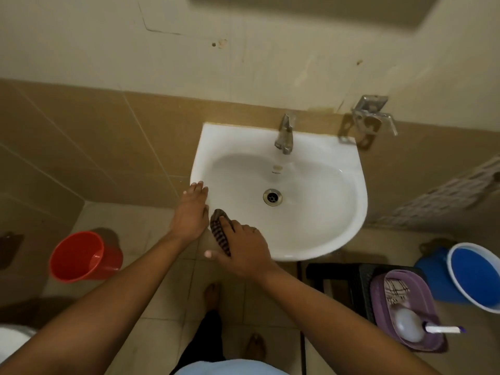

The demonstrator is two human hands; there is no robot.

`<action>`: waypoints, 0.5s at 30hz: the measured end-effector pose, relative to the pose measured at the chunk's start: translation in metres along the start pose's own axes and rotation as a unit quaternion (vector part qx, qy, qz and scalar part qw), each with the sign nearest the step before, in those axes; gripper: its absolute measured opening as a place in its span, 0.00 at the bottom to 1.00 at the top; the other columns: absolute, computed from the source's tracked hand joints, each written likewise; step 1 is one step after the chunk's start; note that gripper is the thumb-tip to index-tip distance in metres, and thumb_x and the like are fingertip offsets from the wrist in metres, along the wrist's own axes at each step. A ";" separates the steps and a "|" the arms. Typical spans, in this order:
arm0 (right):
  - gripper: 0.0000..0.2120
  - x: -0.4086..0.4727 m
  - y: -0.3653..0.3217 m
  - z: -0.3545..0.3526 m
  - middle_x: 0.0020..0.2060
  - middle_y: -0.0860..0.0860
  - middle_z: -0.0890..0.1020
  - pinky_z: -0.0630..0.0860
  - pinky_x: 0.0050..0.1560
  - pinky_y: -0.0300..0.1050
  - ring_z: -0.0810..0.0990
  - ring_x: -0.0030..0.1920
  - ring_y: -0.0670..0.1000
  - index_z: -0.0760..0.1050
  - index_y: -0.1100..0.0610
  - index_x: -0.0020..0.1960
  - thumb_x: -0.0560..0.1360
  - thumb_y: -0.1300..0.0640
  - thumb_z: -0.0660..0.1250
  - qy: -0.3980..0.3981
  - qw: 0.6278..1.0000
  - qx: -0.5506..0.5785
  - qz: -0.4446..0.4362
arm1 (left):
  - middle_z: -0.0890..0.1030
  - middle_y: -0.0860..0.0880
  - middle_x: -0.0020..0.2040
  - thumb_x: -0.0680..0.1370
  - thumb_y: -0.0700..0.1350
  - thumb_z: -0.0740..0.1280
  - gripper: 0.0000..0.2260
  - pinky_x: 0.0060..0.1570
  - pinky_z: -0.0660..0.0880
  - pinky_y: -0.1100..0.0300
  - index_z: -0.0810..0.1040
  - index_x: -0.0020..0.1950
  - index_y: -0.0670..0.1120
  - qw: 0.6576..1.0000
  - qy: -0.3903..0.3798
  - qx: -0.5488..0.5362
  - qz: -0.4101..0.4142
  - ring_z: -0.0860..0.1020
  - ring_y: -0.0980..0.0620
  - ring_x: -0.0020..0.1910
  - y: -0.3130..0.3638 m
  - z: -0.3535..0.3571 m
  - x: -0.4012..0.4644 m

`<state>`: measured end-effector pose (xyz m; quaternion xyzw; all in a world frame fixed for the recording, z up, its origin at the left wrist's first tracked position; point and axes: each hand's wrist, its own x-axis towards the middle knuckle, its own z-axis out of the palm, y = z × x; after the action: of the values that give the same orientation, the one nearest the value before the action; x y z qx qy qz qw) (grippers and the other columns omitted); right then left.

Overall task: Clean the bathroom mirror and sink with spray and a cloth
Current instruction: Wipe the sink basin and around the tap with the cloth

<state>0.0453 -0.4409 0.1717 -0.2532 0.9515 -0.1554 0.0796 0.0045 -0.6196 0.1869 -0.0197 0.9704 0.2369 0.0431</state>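
Single head view, wide-angle, steep downward tilt.
Camera sits above the sink [311, 239], close, facing the wall [243, 63]; both forearms enter from the bottom edge, floor [162, 293] visible below.

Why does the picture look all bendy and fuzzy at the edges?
Head view: the wide lens bends the wall tiles and the sink rim into curves. The tap and the mirror up top are smeared by motion blur. Light is dim and yellowish, with soft shadows behind the red bucket.
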 end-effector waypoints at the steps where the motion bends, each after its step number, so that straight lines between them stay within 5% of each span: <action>1: 0.42 -0.011 0.009 -0.004 0.61 0.54 0.79 0.75 0.53 0.52 0.80 0.53 0.55 0.60 0.53 0.76 0.74 0.24 0.46 0.011 1.000 -0.009 0.001 | 0.57 0.41 0.80 0.82 0.37 0.57 0.24 0.78 0.51 0.48 0.59 0.78 0.38 1.000 0.001 0.013 0.006 0.53 0.43 0.80 0.005 0.005 -0.007; 4: 0.36 -0.041 0.041 -0.020 0.53 0.51 0.82 0.72 0.49 0.50 0.80 0.48 0.54 0.66 0.51 0.73 0.78 0.29 0.41 0.018 0.999 -0.045 0.002 | 0.60 0.40 0.79 0.82 0.37 0.56 0.23 0.77 0.52 0.44 0.60 0.77 0.37 1.000 -0.002 0.028 0.002 0.54 0.42 0.79 0.016 0.015 -0.022; 8: 0.23 -0.076 0.090 -0.043 0.53 0.49 0.82 0.67 0.58 0.53 0.78 0.54 0.55 0.72 0.46 0.68 0.82 0.40 0.47 0.012 0.996 -0.080 0.044 | 0.63 0.37 0.77 0.80 0.35 0.56 0.24 0.75 0.55 0.40 0.61 0.76 0.35 0.998 -0.018 0.055 -0.001 0.56 0.39 0.78 0.028 0.020 -0.031; 12: 0.22 -0.093 0.120 -0.054 0.57 0.46 0.80 0.59 0.68 0.59 0.74 0.60 0.52 0.73 0.45 0.66 0.82 0.41 0.48 0.012 0.992 -0.086 0.089 | 0.63 0.37 0.76 0.80 0.36 0.56 0.24 0.74 0.57 0.41 0.61 0.76 0.34 0.997 -0.031 0.076 -0.008 0.57 0.39 0.77 0.033 0.018 -0.034; 15: 0.20 -0.091 0.112 -0.051 0.55 0.49 0.81 0.61 0.65 0.59 0.75 0.58 0.53 0.77 0.47 0.61 0.81 0.42 0.49 0.027 0.990 -0.081 0.115 | 0.62 0.38 0.77 0.81 0.38 0.56 0.23 0.74 0.55 0.42 0.60 0.77 0.35 0.994 -0.045 0.095 -0.007 0.56 0.41 0.78 0.033 0.016 -0.036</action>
<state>0.0603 -0.2893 0.1885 -0.1436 0.9856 -0.0742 0.0500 0.0395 -0.5820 0.1917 -0.0120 0.9854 0.1442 0.0900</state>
